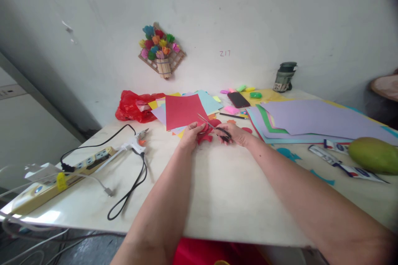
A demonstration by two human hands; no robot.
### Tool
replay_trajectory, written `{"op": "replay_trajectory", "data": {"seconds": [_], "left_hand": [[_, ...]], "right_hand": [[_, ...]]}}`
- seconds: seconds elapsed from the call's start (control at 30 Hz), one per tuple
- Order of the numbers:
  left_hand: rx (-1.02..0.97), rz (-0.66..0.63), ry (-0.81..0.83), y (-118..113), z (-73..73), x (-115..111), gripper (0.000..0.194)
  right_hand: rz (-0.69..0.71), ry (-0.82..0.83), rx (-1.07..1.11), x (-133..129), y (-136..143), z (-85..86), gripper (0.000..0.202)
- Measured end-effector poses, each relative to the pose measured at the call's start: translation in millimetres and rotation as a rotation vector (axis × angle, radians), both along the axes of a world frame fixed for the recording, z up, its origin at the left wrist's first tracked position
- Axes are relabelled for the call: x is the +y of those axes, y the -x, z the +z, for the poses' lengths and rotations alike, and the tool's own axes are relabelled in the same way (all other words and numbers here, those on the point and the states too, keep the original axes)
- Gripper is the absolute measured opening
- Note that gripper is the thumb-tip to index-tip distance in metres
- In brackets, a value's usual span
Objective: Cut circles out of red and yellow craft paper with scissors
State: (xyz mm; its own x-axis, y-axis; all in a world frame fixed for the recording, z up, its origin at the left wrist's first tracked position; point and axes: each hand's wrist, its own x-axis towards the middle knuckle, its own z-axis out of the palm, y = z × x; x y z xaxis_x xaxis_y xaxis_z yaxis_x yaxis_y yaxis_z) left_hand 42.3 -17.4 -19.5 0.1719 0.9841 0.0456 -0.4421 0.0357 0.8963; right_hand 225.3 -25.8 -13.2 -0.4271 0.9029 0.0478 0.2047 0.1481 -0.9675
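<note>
My left hand point(192, 133) pinches a small piece of red paper point(204, 131) above the middle of the table. Wrapped round the dark handles of a pair of scissors point(209, 121) is my right hand point(232, 132). The scissor blades point up and to the left, right beside the red paper and my left fingers. I cannot tell whether the blades touch the paper. Other red cut pieces lie around both hands. Just behind them a large red sheet point(183, 111) rests on a pile of coloured paper.
Left: a glue gun point(135, 143) with a looped black cord, and a power strip point(65, 182). Behind sits a red plastic bag point(133, 106). Right: stacked coloured sheets point(326, 118), glue tubes point(362, 172), a green mango-like fruit point(374, 155), a phone point(239, 99) and a bottle point(284, 77).
</note>
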Motion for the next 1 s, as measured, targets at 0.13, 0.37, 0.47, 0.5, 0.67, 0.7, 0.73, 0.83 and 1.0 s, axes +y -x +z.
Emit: {"op": "replay_trajectory", "data": {"seconds": [0.13, 0.37, 0.47, 0.5, 0.67, 0.7, 0.73, 0.83, 1.0], "left_hand": [[0.014, -0.021, -0.014, 0.9, -0.4, 0.4, 0.028], [0.001, -0.032, 0.005, 2.5, -1.5, 2.3, 0.024], [0.003, -0.041, 0.011, 2.5, -1.3, 2.6, 0.023], [0.003, -0.038, 0.015, 2.4, -1.0, 2.6, 0.024], [0.012, -0.028, 0.017, 2.0, 0.5, 1.0, 0.026], [0.020, -0.030, 0.012, 2.2, 0.6, 0.6, 0.026], [0.030, -0.033, 0.007, 2.4, 0.6, 0.4, 0.027], [0.048, -0.040, -0.010, 3.3, 0.0, 0.4, 0.029], [0.037, -0.040, -0.013, 3.6, -1.1, 1.9, 0.030]], "right_hand": [[-0.007, 0.010, -0.025, -0.4, -0.1, 0.8, 0.030], [-0.003, -0.004, -0.034, -0.6, -0.5, -0.1, 0.030], [-0.001, -0.003, -0.015, -0.7, -0.1, -0.5, 0.030], [-0.001, -0.005, -0.013, -0.9, 0.1, -0.4, 0.030], [0.003, 0.003, -0.007, -1.1, 1.0, 0.2, 0.031], [0.001, 0.009, -0.002, -0.7, 1.1, -0.2, 0.032], [-0.002, 0.015, 0.002, -0.2, 1.1, -0.8, 0.032], [-0.009, 0.040, 0.006, 1.9, 0.9, -3.1, 0.031], [-0.004, 0.043, -0.002, 2.7, 0.9, -3.9, 0.034]]}}
